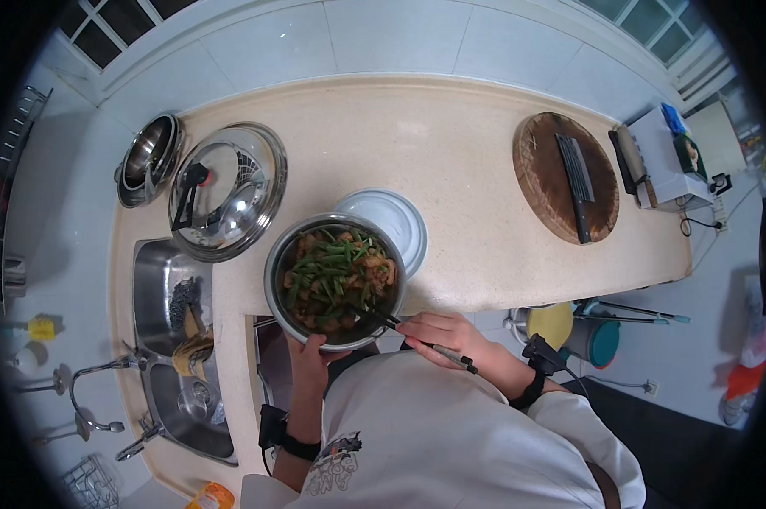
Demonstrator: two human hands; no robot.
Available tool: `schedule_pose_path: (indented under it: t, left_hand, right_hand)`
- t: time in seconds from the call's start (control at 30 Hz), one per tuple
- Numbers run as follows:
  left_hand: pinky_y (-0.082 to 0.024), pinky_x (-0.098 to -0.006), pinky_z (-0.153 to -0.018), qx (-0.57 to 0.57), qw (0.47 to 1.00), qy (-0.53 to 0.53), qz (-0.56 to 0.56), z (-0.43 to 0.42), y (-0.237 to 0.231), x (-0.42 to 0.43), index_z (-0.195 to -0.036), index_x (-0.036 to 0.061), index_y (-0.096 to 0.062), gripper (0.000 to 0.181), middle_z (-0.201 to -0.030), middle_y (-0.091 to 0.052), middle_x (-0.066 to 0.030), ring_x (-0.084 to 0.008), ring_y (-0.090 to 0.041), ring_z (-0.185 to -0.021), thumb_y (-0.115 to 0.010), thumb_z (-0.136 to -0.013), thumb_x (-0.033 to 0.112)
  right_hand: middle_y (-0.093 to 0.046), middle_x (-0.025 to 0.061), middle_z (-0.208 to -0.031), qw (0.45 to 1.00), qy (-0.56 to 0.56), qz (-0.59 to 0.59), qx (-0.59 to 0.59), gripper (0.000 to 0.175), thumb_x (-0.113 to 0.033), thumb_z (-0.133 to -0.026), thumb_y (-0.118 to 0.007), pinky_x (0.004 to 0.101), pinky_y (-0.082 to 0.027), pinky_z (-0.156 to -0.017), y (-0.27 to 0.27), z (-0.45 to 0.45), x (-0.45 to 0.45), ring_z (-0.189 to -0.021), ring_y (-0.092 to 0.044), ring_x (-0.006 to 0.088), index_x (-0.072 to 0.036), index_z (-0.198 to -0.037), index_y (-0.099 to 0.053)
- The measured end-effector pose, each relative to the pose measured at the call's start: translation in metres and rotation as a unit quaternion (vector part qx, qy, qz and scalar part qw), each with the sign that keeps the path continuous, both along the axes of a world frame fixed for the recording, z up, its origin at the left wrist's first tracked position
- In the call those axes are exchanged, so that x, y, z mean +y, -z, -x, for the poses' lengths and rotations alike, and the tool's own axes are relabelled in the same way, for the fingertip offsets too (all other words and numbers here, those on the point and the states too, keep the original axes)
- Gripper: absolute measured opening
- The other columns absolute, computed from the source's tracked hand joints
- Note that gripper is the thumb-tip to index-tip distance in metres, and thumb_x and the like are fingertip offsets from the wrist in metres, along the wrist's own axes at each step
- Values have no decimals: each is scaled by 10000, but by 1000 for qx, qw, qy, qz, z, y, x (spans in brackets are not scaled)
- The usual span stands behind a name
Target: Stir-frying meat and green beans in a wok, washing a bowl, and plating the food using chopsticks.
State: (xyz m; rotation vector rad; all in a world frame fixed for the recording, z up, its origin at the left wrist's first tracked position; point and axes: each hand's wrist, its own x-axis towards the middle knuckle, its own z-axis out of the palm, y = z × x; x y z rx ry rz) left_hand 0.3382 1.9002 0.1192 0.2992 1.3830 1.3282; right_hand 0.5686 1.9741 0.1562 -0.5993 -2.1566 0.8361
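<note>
My left hand [308, 356] grips the near rim of a steel bowl [272, 280], thumb over the edge. Inside lies a dish of browned meat pieces [375, 272] topped with cut green vegetable strips [327, 262]. A pair of dark chopsticks [448, 355] is held in my right hand [443, 337], their tips down in the food at the bowl's near right side. Behind the bowl, partly covered by it, a white plate [403, 223] rests on the counter.
A large lidded pan [230, 191] and stacked steel bowls [151, 159] stand at the left. Below them is a double sink [167, 318] with a cloth [193, 353]. On the right, a cleaver [577, 184] lies on a round wooden chopping board [536, 172]. The counter [459, 191] ends close before me.
</note>
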Motion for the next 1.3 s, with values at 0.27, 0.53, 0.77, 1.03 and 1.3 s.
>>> schedule_pose_path:
  t: [0.27,0.53,0.77,1.03,1.3]
  left_hand:
    - [-606,-370,-581,8,1000,-4,-11,1,7,10,-1303,84,-229,594,-1192,-450,-180,-303,-599,-940,-423,-748,-1]
    - [-607,-362,-573,12,1000,0,-19,1,11,16,-1327,94,-178,646,-1203,-442,-186,-304,-602,-933,-416,-736,-13]
    - [-605,-351,-565,48,999,-11,2,-2,6,23,-1321,77,-188,629,-1189,-453,-193,-297,-608,-913,-404,-736,-12]
    - [-602,-326,-548,68,998,9,9,-4,-6,30,-1306,39,-189,604,-1157,-466,-209,-293,-623,-861,-394,-740,-8]
    - [-599,-321,-535,125,991,49,-19,-6,-23,42,-1328,49,-156,627,-1110,-489,-217,-289,-642,-763,-381,-746,-16]
  right_hand:
    - [-583,120,-791,998,18,63,-14,176,-28,-791,-582,341,-468,-570,19,-8,12,-665,-580,264,13,-962,-589]
    - [-581,117,-735,995,64,74,-9,130,-28,-803,-581,337,-466,-558,28,-8,24,-626,-581,264,5,-926,-605]
    - [-596,120,-767,994,77,82,-8,119,-33,-812,-583,328,-476,-582,28,-10,35,-652,-592,255,9,-920,-607]
    - [-597,121,-779,993,85,87,-5,125,-35,-815,-584,322,-474,-615,29,-14,33,-685,-588,254,14,-929,-604]
    - [-596,106,-714,968,181,171,10,103,-68,-839,-572,282,-441,-560,3,-29,26,-619,-574,200,4,-886,-629]
